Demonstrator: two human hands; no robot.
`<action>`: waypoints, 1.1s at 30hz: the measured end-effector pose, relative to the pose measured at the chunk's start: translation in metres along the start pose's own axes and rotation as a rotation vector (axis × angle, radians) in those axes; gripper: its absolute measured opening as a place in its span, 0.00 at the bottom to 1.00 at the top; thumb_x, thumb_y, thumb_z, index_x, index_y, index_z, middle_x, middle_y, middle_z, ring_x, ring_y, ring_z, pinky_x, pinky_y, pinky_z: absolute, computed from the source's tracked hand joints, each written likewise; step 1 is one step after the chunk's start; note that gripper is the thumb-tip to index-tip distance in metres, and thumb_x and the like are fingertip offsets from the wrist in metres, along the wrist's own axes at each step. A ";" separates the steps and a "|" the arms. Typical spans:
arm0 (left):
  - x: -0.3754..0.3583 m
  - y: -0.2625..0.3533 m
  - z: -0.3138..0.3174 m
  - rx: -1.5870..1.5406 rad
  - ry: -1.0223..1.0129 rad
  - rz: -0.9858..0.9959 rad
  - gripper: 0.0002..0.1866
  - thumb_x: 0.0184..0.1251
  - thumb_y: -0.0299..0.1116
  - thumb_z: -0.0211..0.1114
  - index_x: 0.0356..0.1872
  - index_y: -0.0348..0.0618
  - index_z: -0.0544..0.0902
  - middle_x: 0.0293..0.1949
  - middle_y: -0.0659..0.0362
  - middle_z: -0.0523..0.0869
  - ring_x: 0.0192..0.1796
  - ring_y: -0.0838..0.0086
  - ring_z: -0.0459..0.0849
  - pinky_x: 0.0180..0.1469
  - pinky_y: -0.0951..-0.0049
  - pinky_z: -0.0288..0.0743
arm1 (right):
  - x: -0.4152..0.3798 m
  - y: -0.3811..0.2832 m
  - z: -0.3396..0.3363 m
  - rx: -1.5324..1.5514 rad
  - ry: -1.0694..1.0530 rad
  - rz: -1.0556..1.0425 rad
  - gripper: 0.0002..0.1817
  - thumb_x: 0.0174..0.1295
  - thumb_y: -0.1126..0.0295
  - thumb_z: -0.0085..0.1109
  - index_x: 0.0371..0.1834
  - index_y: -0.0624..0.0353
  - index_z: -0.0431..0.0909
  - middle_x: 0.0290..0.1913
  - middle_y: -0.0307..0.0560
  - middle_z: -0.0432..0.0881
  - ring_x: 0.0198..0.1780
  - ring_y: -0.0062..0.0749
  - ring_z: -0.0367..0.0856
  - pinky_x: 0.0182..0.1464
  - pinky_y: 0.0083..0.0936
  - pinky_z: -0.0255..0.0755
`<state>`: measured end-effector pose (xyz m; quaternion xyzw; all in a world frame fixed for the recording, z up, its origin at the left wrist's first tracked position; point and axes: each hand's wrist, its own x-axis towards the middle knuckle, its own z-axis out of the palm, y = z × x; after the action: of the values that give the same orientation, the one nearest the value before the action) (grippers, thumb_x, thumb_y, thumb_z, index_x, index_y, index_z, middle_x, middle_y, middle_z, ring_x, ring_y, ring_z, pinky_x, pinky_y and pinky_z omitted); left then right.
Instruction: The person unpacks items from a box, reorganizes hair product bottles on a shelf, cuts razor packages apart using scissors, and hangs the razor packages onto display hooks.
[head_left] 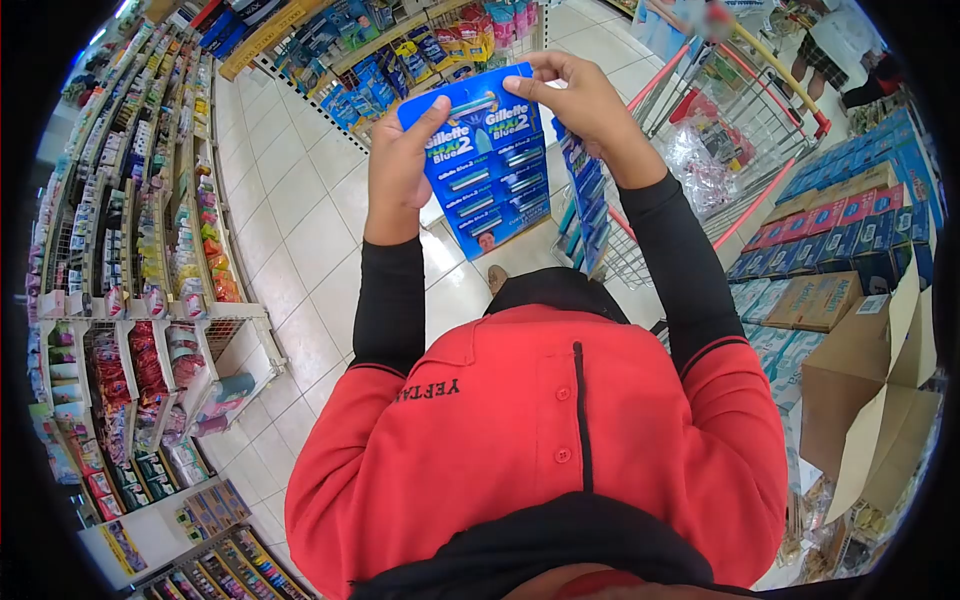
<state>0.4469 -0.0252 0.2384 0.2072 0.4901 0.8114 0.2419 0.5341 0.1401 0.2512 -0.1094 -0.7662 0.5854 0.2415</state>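
Observation:
A blue Gillette Blue2 razor card (485, 170) is held up at the top centre, its printed front showing rows of razors. My left hand (400, 165) grips its upper left edge, thumb on the front. At the upper right corner, my right hand (580, 100) pinches the same card between thumb and fingers. A second blue razor card (586, 200), seen nearly edge-on, hangs below my right hand; whether the fingers hold it too is hard to tell.
Shelves of small goods (150, 220) line the left. A shopping cart (700, 150) with clear plastic inside stands at the upper right. Stacked boxes and an open cardboard box (850, 390) are on the right. Another person's legs (808, 75) show at the top right.

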 end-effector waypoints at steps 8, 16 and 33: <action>0.005 0.000 -0.006 0.112 0.011 0.085 0.11 0.54 0.28 0.63 0.37 0.34 0.77 0.31 0.57 0.81 0.31 0.77 0.80 0.36 0.79 0.74 | 0.011 0.018 0.002 0.131 0.066 0.103 0.16 0.51 0.60 0.63 0.30 0.65 0.78 0.24 0.35 0.75 0.24 0.12 0.68 0.25 0.11 0.61; -0.008 -0.026 0.009 0.782 0.019 0.758 0.08 0.52 0.22 0.61 0.36 0.37 0.80 0.30 0.58 0.81 0.32 0.77 0.79 0.36 0.80 0.71 | 0.027 0.010 0.004 0.083 0.375 -0.061 0.14 0.48 0.61 0.65 0.20 0.62 0.77 0.18 0.37 0.76 0.19 0.15 0.70 0.21 0.13 0.63; -0.029 -0.028 0.041 0.599 -0.189 0.534 0.06 0.51 0.26 0.65 0.24 0.32 0.80 0.23 0.59 0.80 0.25 0.81 0.75 0.29 0.83 0.68 | 0.012 -0.061 -0.006 -0.041 0.330 -0.342 0.17 0.54 0.60 0.56 0.20 0.65 0.76 0.14 0.44 0.74 0.19 0.22 0.71 0.23 0.23 0.64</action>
<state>0.4987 -0.0021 0.2280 0.4619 0.6093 0.6445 -0.0044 0.5335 0.1327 0.3131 -0.0771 -0.7356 0.4945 0.4565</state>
